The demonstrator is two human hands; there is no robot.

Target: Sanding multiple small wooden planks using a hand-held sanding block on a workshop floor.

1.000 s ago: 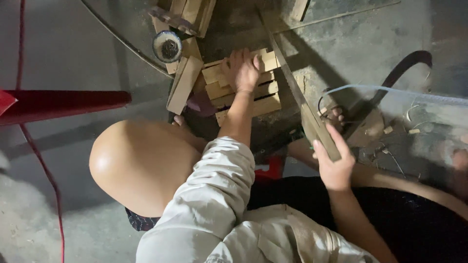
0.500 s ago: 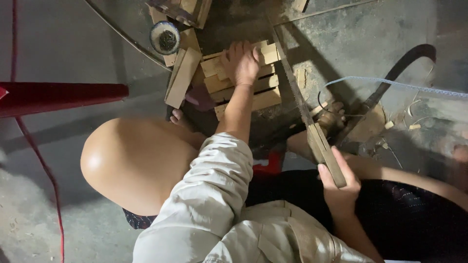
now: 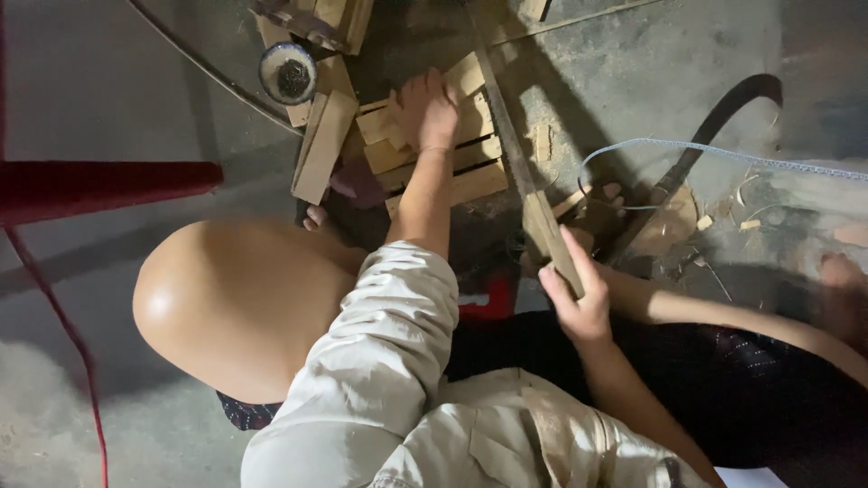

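The person sat low on the concrete floor (image 3: 108,108), one bare knee (image 3: 235,303) drawn up on the left, and both arms reached forward from pale sleeves. The left hand (image 3: 423,110) was stretched straight out, palm down and fingers spread flat, pressing on the slatted wooden frame (image 3: 434,154) that lay on the floor ahead; it gripped nothing, only rested on the slats. The right hand (image 3: 574,294) was nearer the body, wrist bent upward, fingers curled tight around the near end of a long wooden strip (image 3: 529,181). That strip ran away from the hand at a slant, up past the right edge of the frame and on toward the top of the view, its near end broader and lighter than the dark, narrow far part. The frame was made of short pale slats set side by side with dark gaps between, lying slightly askew. A loose plank (image 3: 324,145) leaned against its left side, and a small round bowl (image 3: 287,72) stood just beyond. A red bar (image 3: 99,185) lay to the far left, and a dark curved hose (image 3: 714,126) lay to the right.
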